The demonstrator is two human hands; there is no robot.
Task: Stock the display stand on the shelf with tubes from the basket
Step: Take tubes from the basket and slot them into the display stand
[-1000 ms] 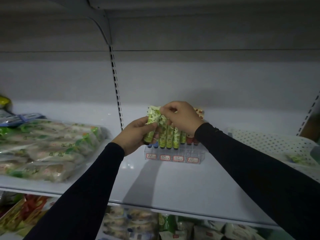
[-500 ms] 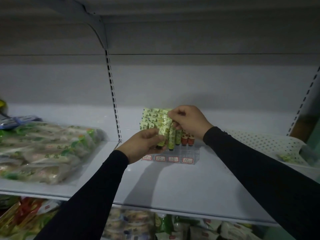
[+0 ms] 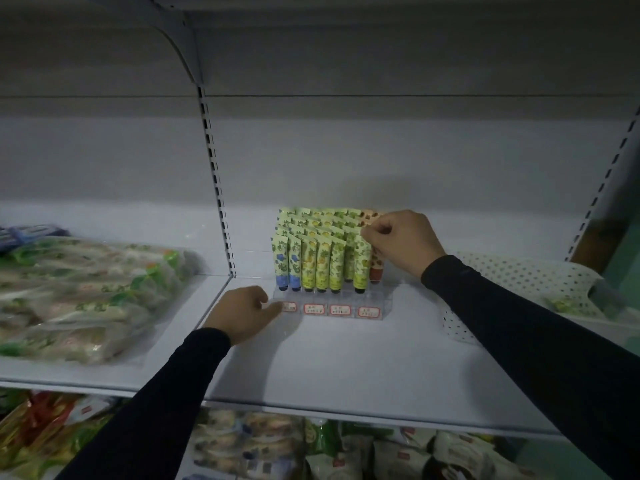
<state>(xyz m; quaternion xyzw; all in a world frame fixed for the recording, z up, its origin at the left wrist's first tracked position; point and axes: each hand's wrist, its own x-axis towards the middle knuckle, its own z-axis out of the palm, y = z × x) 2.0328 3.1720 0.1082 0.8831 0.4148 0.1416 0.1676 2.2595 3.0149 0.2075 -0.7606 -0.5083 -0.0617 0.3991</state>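
Observation:
A clear acrylic display stand [image 3: 375, 308] with red price labels sits on the white shelf [image 3: 346, 368]. Several rows of green-patterned tubes [image 3: 322, 263] stand in it, with two blue-based ones at the left and a red-brown tube [image 3: 376, 266] at the right. My right hand [image 3: 401, 240] pinches the top of a green tube [image 3: 361, 268] standing in the stand's right part. My left hand [image 3: 242, 313] rests on the shelf with its fingers touching the stand's front left corner. The white perforated basket [image 3: 512, 275] stands to the right with a few tubes inside.
Clear bags of packaged food [image 3: 86, 292] lie on the shelf at the left. A slotted upright [image 3: 216, 188] divides the back wall. More packaged goods [image 3: 277, 445] fill the shelf below.
My left hand has let go of the tubes and dropped to the stand's front left corner. The tubes now stand in the rows, and my right hand has shifted right along their tops.

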